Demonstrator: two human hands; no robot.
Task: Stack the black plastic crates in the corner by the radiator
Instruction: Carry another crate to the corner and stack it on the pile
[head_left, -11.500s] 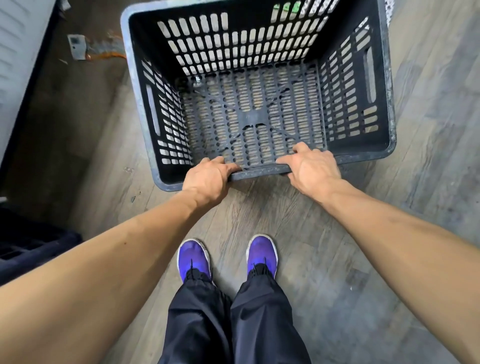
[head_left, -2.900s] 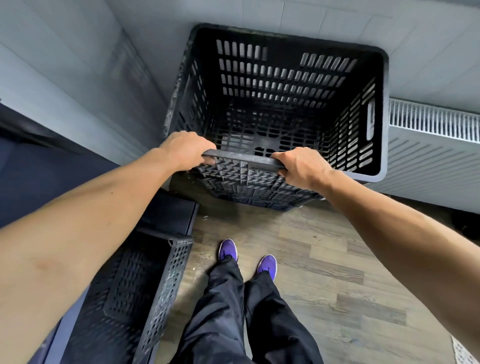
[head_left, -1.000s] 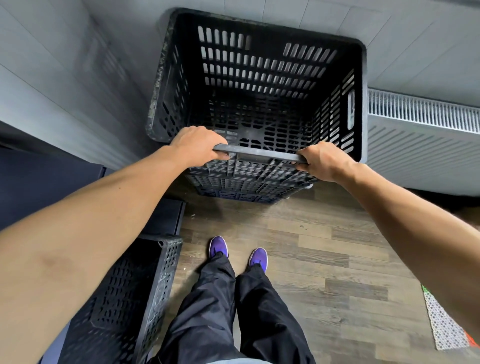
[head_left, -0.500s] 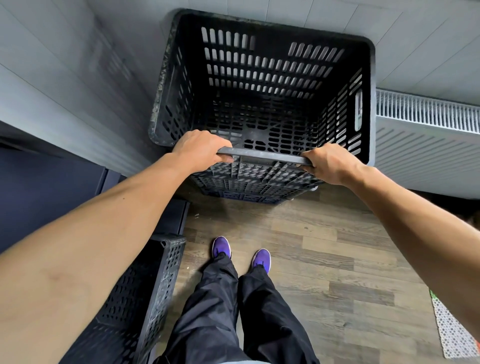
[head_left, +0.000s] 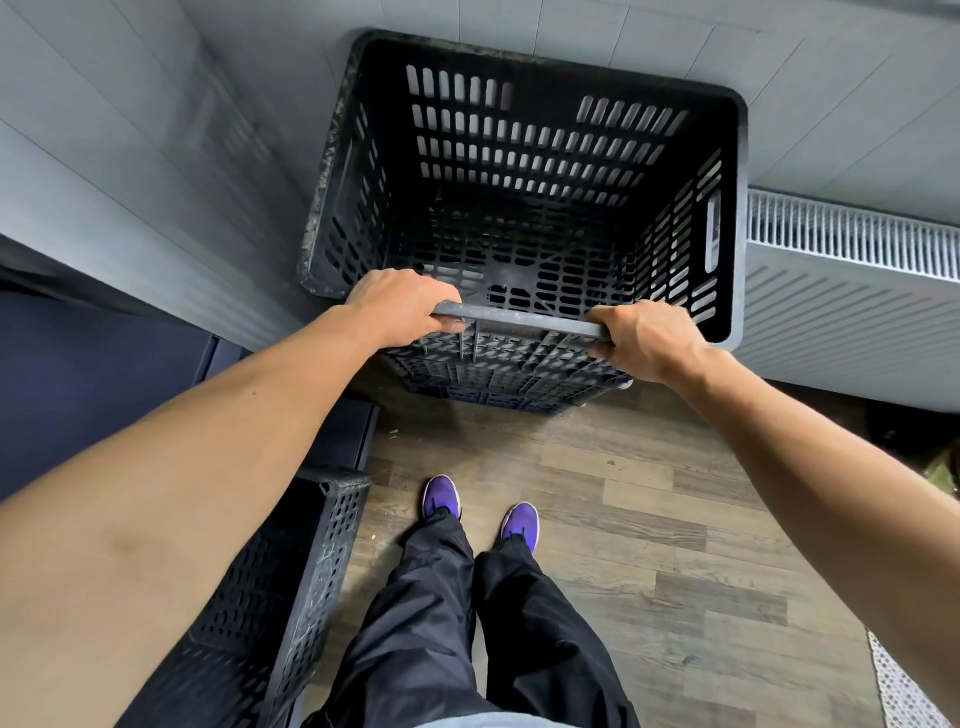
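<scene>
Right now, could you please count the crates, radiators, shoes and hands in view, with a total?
Crates: 3, held crate, lower crate under it, side crate at lower left.
Radiator: 1
Shoes: 2, left shoe, right shoe.
Hands: 2, left hand, right hand, both gripping the held crate's rim.
Total: 8
</scene>
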